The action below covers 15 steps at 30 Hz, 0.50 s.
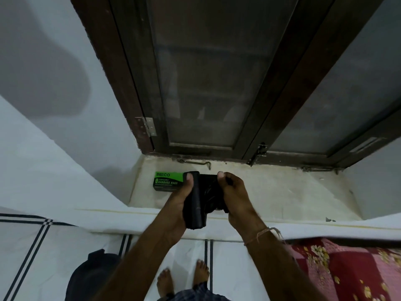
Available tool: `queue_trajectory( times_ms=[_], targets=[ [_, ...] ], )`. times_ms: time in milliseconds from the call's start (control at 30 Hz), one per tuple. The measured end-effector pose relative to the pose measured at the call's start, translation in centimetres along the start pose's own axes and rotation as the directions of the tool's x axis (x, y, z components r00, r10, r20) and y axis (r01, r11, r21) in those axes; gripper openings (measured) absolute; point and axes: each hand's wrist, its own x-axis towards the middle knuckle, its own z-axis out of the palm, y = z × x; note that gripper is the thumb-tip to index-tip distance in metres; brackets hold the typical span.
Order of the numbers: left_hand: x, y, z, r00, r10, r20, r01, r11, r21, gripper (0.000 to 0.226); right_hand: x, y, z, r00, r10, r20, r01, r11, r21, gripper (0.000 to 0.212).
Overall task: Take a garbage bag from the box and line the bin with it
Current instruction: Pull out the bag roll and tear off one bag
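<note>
Above the windowsill (271,192), left hand (180,203) and right hand (236,198) gripping black bag roll (204,198), box (166,181) behind

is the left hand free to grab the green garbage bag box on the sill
Probably not yet: the left hand is gripping the black garbage bag roll, though the green cardboard box lies unobstructed just beyond it.

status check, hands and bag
Left hand grips bag roll; right hand pinches loose bag end. Box on sill behind. Dark bin on floor, unlined. Nothing blocking.
</note>
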Motion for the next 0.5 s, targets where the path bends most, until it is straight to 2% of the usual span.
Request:
queue_trajectory(
  times_ms=[67,167,233,300,367,500],
  targets=[
    [-0.2,0.2,0.1,0.999,0.043,-0.007,-0.043,0.998,0.039,0.061,-0.2,-0.2,0.4,0.999,-0.031,-0.023,0.031,0.999,0.011,0.027],
    [-0.6,0.7,-0.1,1.0,-0.006,0.008,0.006,1.0,0.008,0.053,-0.5,-0.7,1.0,1.0,-0.028,-0.012,0.029,0.996,0.083,0.034],
    [-1.0,1.1,-0.4,1.0,-0.018,-0.02,0.017,0.999,-0.031,0.049,-0.9,-0.8,1.0,0.996,-0.012,0.085,0.009,0.999,0.04,0.04],
    [-1.1,1.1,-1.0,0.999,0.035,-0.004,-0.035,0.999,0.004,0.058,-1.5,-0.9,1.1,0.984,-0.026,0.176,0.036,0.998,-0.056,0.039],
    [-1.4,1.1,-1.3,0.996,0.078,0.036,-0.08,0.996,0.03,0.057,-1.5,-0.7,0.9,0.984,-0.053,0.169,0.061,0.997,-0.042,0.036],
    [-2.4,2.0,-1.6,0.999,0.023,0.037,-0.02,0.998,-0.058,0.046,-1.9,-0.3,0.7,0.991,-0.076,0.11,0.074,0.997,0.025,0.025]
  ],
)
